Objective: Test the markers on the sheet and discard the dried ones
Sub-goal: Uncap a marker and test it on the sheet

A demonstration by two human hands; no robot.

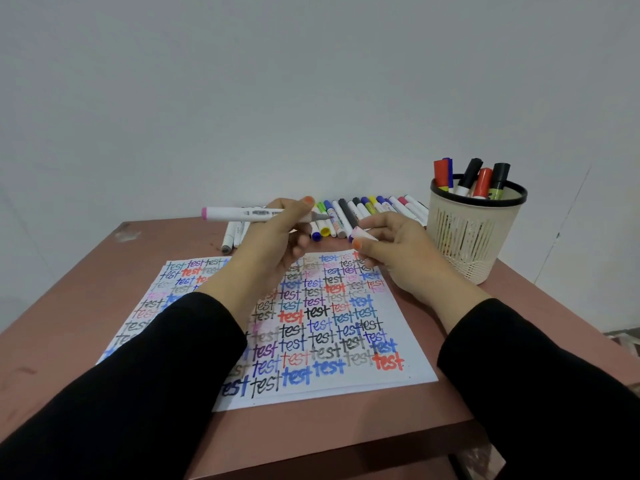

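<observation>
Raised above the sheet (322, 327), left hand (277, 233) grips an uncapped marker (249, 214); right hand (391, 251) pinches its cap (362, 235).

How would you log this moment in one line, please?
left hand grips uncapped white pink-ended marker; right hand pinches white cap; white paper sheet below

Both arms reach in from below, the left from 7 o'clock and the right from 5 o'clock, each in a long black sleeve (138, 375). The left hand (273, 244) is lifted, its fingers curled round a white marker (242, 214) that lies flat, its back end pointing to 9 o'clock. The right hand (401, 261) is near it, at 3 o'clock, pinching a small cap (362, 235). The hands are apart.
</observation>
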